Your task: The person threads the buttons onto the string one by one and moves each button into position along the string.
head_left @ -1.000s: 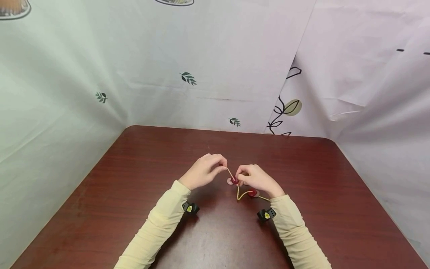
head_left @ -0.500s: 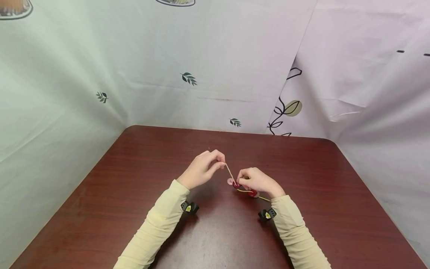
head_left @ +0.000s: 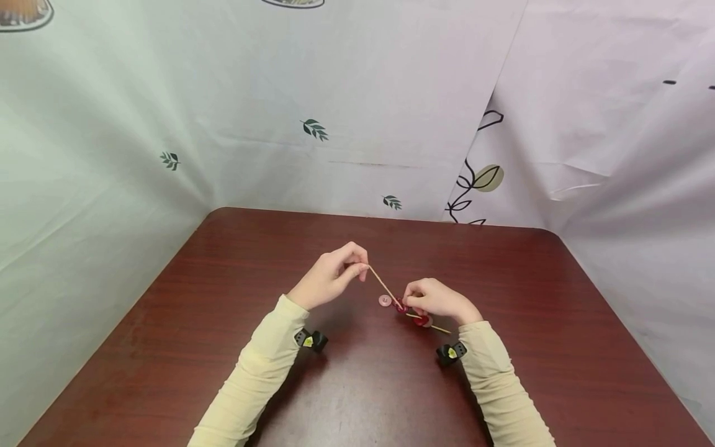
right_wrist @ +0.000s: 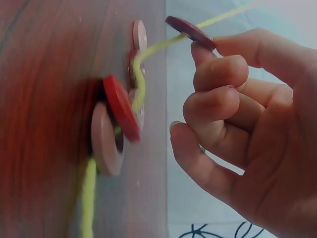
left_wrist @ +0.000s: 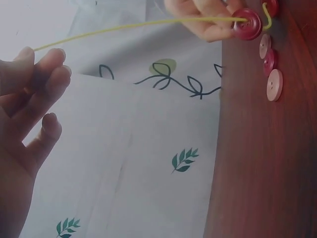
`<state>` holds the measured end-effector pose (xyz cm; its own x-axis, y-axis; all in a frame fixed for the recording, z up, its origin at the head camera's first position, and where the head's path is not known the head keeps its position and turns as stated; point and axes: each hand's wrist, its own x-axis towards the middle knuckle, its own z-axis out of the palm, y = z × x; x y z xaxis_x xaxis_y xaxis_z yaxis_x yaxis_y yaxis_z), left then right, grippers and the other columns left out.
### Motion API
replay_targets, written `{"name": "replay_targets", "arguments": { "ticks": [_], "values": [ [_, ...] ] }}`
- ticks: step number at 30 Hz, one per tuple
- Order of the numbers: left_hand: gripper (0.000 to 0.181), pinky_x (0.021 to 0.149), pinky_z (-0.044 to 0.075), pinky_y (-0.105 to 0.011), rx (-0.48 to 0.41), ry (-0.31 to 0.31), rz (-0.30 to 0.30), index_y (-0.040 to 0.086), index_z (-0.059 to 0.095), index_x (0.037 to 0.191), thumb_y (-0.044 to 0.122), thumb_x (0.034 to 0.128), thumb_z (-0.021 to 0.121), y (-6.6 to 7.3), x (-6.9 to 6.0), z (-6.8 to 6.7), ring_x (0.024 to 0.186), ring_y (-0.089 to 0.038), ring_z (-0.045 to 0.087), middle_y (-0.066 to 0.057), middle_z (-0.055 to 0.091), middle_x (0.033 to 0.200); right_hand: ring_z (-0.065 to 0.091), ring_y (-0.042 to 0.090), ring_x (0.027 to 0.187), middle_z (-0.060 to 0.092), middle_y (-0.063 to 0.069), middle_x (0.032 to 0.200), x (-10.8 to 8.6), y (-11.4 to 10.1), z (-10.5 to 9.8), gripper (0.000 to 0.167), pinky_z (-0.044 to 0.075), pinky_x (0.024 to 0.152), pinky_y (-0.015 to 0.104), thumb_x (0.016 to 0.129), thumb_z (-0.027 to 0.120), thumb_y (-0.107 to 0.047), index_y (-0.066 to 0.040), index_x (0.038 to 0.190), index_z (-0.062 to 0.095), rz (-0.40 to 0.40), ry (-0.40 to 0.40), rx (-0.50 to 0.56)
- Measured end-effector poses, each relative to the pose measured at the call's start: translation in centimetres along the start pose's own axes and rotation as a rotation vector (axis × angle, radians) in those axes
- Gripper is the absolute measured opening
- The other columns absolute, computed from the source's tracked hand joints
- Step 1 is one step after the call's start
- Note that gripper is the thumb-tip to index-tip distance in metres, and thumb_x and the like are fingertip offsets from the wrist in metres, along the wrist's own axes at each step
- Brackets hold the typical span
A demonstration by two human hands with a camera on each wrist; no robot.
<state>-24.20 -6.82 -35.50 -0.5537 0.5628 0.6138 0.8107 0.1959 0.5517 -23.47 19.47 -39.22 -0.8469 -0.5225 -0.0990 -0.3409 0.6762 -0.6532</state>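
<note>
The left hand [head_left: 329, 277] pinches one end of a yellow cord [left_wrist: 133, 26], drawn taut toward the right hand [head_left: 439, 299]. Between thumb and fingertip, the right hand holds a dark red button [right_wrist: 191, 32] by its edge, and the cord passes through it. Farther along the cord, a bright red button [right_wrist: 121, 108] and a pale pink button [right_wrist: 105, 139] are threaded together, close to the tabletop. In the left wrist view the held button [left_wrist: 247, 24] faces the camera, the cord running out of its middle.
On the brown table [head_left: 357, 397] lie a pale pink button [left_wrist: 274, 85], a dark pink one [left_wrist: 269, 62] and another pale one [left_wrist: 265, 46] in a row. A light printed curtain [head_left: 357, 93] hangs behind the table's far edge.
The left hand has moved up and left, lengthening the cord between the hands. The right hand has shifted slightly right with the dark red button, and the hanging loop of cord has straightened.
</note>
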Motion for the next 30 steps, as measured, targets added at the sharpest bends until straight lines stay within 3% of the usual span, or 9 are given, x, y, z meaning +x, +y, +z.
{"name": "replay_targets", "arguments": {
  "ticks": [5,14,20,24,30],
  "values": [
    [0.008,0.054,0.037,-0.022,-0.020,0.003,0.012,0.007,0.054,0.095,0.001,0.0934,0.059,0.0,-0.1,-0.2,0.060,-0.007,0.047,-0.008,0.062,0.071,0.046,0.007,0.051,0.048,-0.005,0.054,-0.4,0.6,-0.5,0.016,0.034,0.049,0.020,0.089,0.057,-0.012,-0.004,0.077,0.063,0.006,-0.013,0.001],
    [0.005,0.053,0.037,-0.021,-0.014,0.014,0.025,0.007,0.052,0.095,0.007,0.0961,0.057,0.0,0.0,-0.5,0.058,-0.008,0.048,-0.003,0.061,0.070,0.047,0.008,0.050,0.048,-0.006,0.054,-0.8,1.6,-1.2,0.016,0.038,0.051,0.020,0.087,0.054,-0.007,-0.003,0.072,0.059,-0.001,-0.070,-0.010],
    [0.005,0.053,0.037,-0.020,-0.011,0.015,0.024,0.007,0.052,0.095,0.005,0.0956,0.057,0.0,0.0,-0.5,0.059,-0.010,0.049,-0.007,0.061,0.070,0.048,0.007,0.050,0.048,-0.007,0.055,-0.8,2.3,-1.1,0.015,0.040,0.051,0.020,0.086,0.053,-0.006,-0.003,0.073,0.060,0.009,-0.110,-0.013],
    [0.009,0.053,0.037,-0.020,-0.004,0.037,0.023,0.008,0.052,0.095,0.000,0.0942,0.057,0.2,-0.1,-0.6,0.058,-0.013,0.050,-0.006,0.061,0.070,0.048,0.006,0.050,0.048,-0.006,0.055,-0.8,2.5,-1.1,0.015,0.039,0.050,0.020,0.086,0.054,-0.005,-0.002,0.073,0.060,0.004,-0.119,-0.005],
    [0.005,0.054,0.039,-0.020,-0.011,0.070,0.032,0.006,0.052,0.096,0.008,0.0968,0.056,0.2,-0.1,-1.0,0.065,-0.008,0.053,-0.003,0.061,0.070,0.047,0.006,0.050,0.049,-0.005,0.056,-0.9,2.7,-1.1,0.014,0.039,0.049,0.020,0.085,0.055,-0.005,-0.001,0.074,0.061,0.001,-0.126,0.002]
  ]
}}
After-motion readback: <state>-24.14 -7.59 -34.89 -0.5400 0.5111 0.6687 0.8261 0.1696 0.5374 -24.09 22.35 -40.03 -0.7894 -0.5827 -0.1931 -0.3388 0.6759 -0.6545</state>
